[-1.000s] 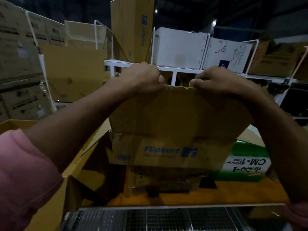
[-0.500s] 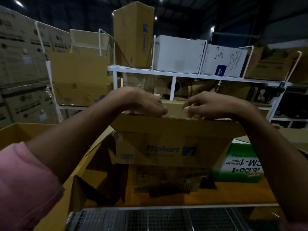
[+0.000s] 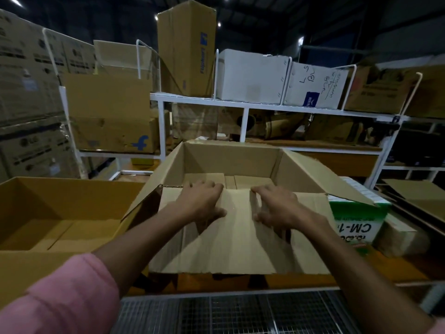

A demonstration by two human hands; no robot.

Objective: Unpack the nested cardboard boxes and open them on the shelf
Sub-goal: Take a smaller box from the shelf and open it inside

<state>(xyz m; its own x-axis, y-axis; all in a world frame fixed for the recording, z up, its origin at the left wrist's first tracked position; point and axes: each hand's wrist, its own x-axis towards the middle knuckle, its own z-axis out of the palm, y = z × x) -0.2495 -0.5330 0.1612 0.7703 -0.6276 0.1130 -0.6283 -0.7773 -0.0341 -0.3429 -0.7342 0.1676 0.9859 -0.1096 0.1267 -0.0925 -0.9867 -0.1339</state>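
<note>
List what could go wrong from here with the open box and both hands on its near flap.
1. The left hand and right hand press the near flap outward over the shelf edge; the open box might tip toward the person.
2. The right flap overhangs the green tape carton and may snag it.

Left hand and right hand side by side, palms down, fingers spread, forearms extended forward.
</note>
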